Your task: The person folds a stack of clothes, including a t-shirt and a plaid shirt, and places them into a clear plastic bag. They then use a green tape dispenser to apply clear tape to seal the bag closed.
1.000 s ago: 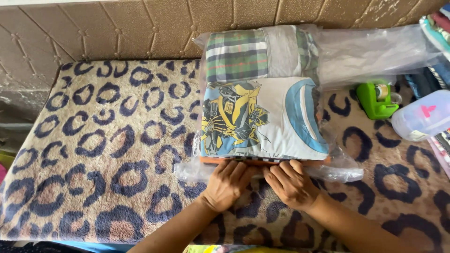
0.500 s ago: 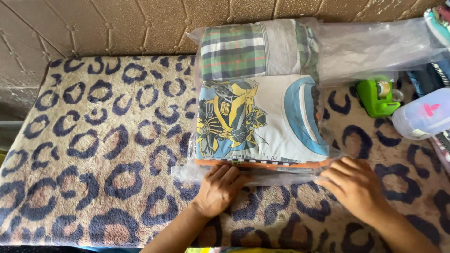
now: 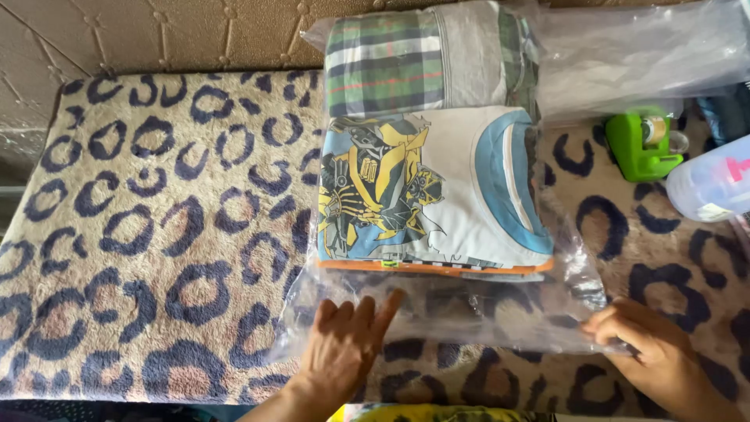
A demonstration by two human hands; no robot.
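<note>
A clear plastic bag [image 3: 500, 309] lies on a leopard-print blanket [image 3: 156, 234]. Inside it are a folded white T-shirt with a yellow robot print [image 3: 426, 191] and, farther back, a folded green plaid garment [image 3: 394, 62]. My left hand [image 3: 348, 344] presses flat with fingers spread on the bag's near edge at its left side. My right hand [image 3: 652, 348] pinches the bag's near right corner between fingers and thumb.
A green tape dispenser [image 3: 641, 144] sits to the right of the bag. A translucent plastic container [image 3: 715, 184] is at the right edge. More clear plastic [image 3: 641, 55] lies at the back right. A tan quilted wall [image 3: 156, 35] backs the blanket.
My right hand has slid rightward along the bag's near edge from beside the left hand to the right corner. The left hand has stayed near the left side.
</note>
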